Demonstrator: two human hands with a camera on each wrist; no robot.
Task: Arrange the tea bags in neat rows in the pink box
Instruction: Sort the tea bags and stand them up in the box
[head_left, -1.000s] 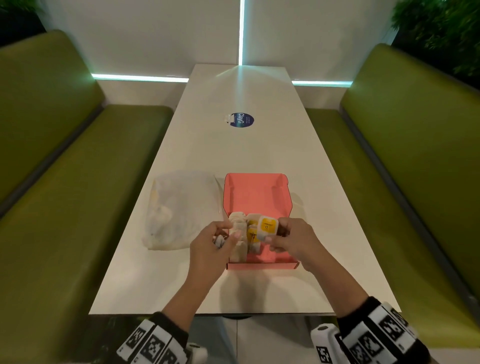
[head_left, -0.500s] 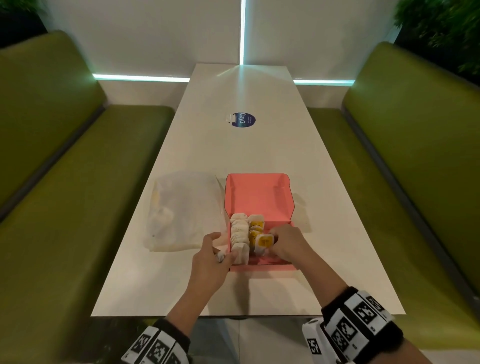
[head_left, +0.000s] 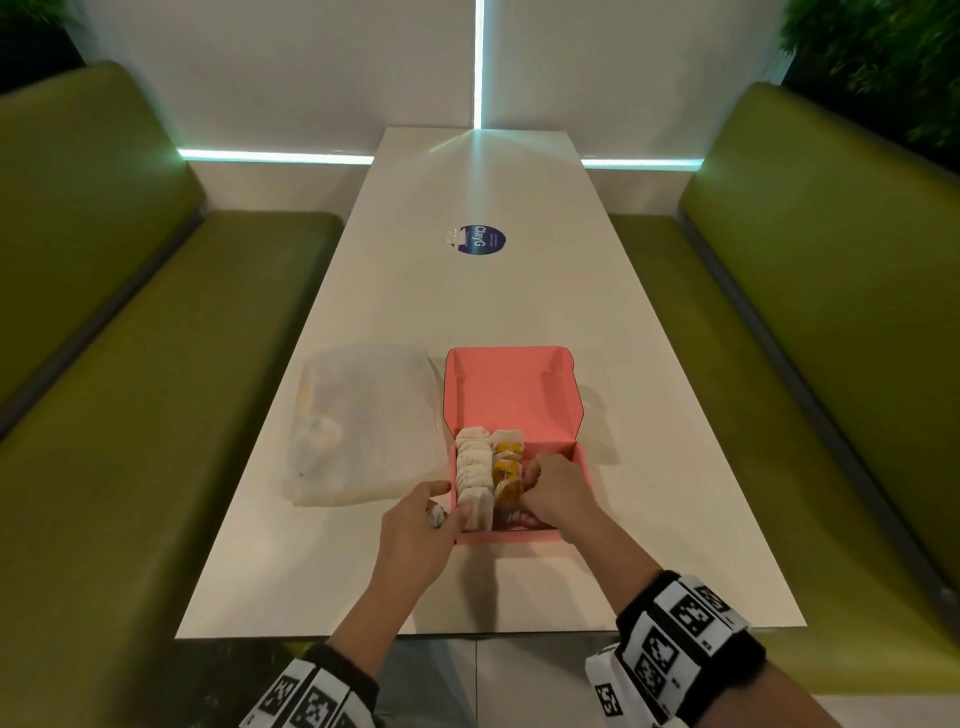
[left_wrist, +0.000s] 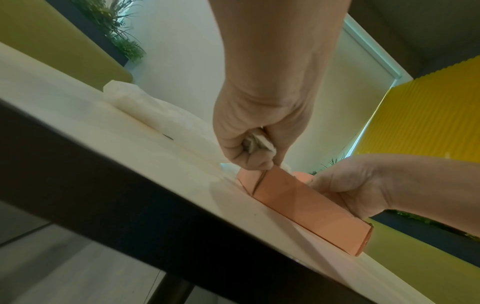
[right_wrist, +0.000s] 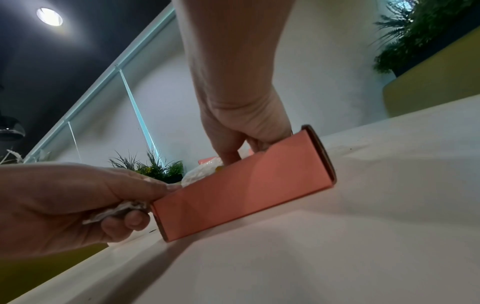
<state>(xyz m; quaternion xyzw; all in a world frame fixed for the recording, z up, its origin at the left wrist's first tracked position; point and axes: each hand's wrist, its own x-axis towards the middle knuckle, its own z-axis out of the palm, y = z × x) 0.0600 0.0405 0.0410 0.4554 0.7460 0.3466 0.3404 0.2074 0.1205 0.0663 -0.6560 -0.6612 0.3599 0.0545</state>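
Note:
The pink box (head_left: 519, 536) lies open on the table, its lid standing up at the back. Inside, a row of white tea bags (head_left: 474, 475) runs along the left wall, with a shorter row of yellow tea bags (head_left: 508, 467) beside it. My right hand (head_left: 527, 480) reaches into the box, fingers curled on the nearest yellow tea bag (head_left: 508, 491). In the right wrist view the box wall (right_wrist: 246, 181) hides those fingertips. My left hand (head_left: 441, 512) sits at the box's front left corner and grips a few crumpled white tea bags (left_wrist: 257, 142), which also show in the right wrist view as white tea bags (right_wrist: 116, 209).
A crumpled clear plastic bag (head_left: 363, 431) lies just left of the box with some tea bags inside. A round blue sticker (head_left: 482, 240) marks the middle of the long white table (head_left: 467, 312). Green benches (head_left: 130, 415) run along both sides.
My right hand has carried a yellow tea bag from above the box down into the second row. My left hand has dropped to the box's front left corner, still holding its tea bags.

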